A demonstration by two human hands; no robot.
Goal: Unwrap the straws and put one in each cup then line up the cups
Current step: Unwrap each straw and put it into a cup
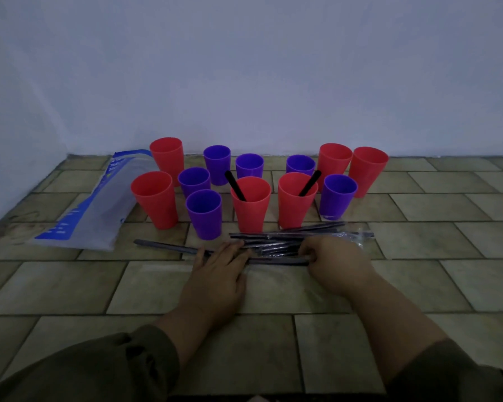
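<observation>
Wrapped straws (285,235) lie heaped on the tiled floor (433,256), at 6 o'clock from the twelve cups, six red and six purple. The left red cup (251,213) and the right red cup (294,213) in front each hold one black straw. The left hand (218,268) rests flat on the heap with its fingers straight. The right hand (331,262) curls round the end of one wrapped straw (276,261). A plastic bag (93,210) lies at 9 o'clock.
</observation>
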